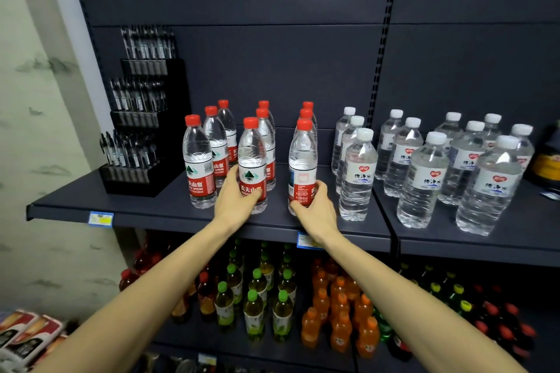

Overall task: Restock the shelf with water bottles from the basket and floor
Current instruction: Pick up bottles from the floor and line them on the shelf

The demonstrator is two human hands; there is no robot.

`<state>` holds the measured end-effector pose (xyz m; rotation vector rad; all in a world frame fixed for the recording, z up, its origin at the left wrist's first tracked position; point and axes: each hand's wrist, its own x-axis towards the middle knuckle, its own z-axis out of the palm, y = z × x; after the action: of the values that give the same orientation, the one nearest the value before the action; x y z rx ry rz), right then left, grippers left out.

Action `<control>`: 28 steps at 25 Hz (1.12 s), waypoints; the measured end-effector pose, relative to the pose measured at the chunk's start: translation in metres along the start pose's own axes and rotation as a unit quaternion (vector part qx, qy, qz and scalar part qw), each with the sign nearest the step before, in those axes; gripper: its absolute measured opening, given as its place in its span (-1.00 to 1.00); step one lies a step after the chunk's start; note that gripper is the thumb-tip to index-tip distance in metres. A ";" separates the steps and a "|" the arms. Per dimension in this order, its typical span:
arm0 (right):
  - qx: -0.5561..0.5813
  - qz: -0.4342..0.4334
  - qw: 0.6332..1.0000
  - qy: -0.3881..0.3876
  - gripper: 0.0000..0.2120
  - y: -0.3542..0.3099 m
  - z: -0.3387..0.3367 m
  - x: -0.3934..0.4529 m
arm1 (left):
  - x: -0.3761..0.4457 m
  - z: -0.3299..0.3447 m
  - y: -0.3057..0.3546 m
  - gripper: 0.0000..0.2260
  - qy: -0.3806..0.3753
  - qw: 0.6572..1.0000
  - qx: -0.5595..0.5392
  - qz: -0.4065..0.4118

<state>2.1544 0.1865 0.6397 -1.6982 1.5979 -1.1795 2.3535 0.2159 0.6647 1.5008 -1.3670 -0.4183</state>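
Note:
Red-capped water bottles stand in three rows on the dark shelf [145,206]. My left hand [239,194] grips the front bottle of the middle row [252,157] at its red label. My right hand [315,206] grips the front bottle of the right row [303,157] low on its label. Both bottles stand upright on the shelf near its front edge. The left row's front bottle [198,160] stands free beside my left hand. No basket or floor is in view.
White-capped water bottles [359,172] fill the shelf to the right, close to my right hand. A black stepped pen display [142,130] stands at the left. Below, a lower shelf holds green-capped, orange and red drink bottles [257,306].

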 end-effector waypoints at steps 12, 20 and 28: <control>-0.002 -0.005 1.000 0.010 -0.34 0.003 -0.002 0.002 | 0.003 0.001 -0.002 -0.37 0.009 0.999 -0.039 -0.028; -0.036 0.009 0.998 0.052 -0.28 -0.003 0.002 0.002 | 0.000 0.003 -0.005 -0.35 0.007 1.000 -0.012 -0.010; -0.025 0.005 0.999 0.034 -0.22 0.000 0.004 0.002 | -0.003 -0.002 -0.007 -0.32 -0.020 0.999 -0.035 -0.011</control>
<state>2.1578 0.1843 0.6386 -1.6948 1.6878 -1.2132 2.3580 0.2186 0.6592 1.4584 -1.3537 -0.5076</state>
